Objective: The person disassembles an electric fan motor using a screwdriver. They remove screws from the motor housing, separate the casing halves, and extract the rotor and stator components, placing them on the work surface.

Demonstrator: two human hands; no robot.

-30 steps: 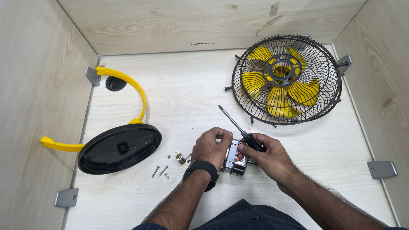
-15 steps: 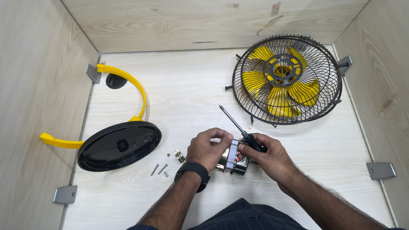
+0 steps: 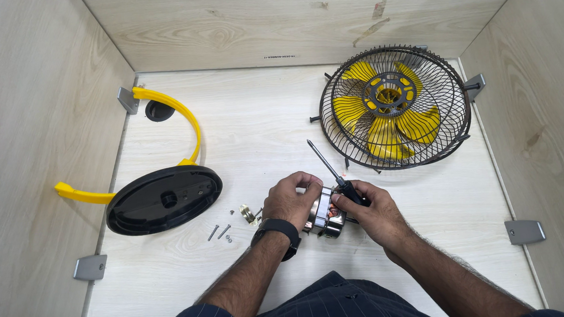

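Fingers of the left hand point(image 3: 289, 199) curl over the top of a small electric motor point(image 3: 324, 216), gripping its shiny metal casing, where a little copper-coloured winding shows through. A black watch wraps that wrist. The right hand point(image 3: 373, 213) closes around the black handle of a screwdriver point(image 3: 330, 171), whose thin steel shaft slants up and away to the left, tip in the air. The motor sits low on the pale wood-grain tabletop point(image 3: 260, 127), between the two hands, mostly covered by them, so its full shape is hard to make out.

Just left of the left hand lie a few loose screws point(image 3: 219, 232) and a small brassy part point(image 3: 249, 214), too small to tell apart clearly. Further left rests a glossy black oval base point(image 3: 164, 200) with a curved yellow plastic bracket point(image 3: 183, 122) arching behind it. At the far right lies a round black wire fan cage point(image 3: 394, 106) with yellow blades inside. Plain wooden walls enclose the table; the person's forearms and dark striped clothing are cut off by the bottom edge.
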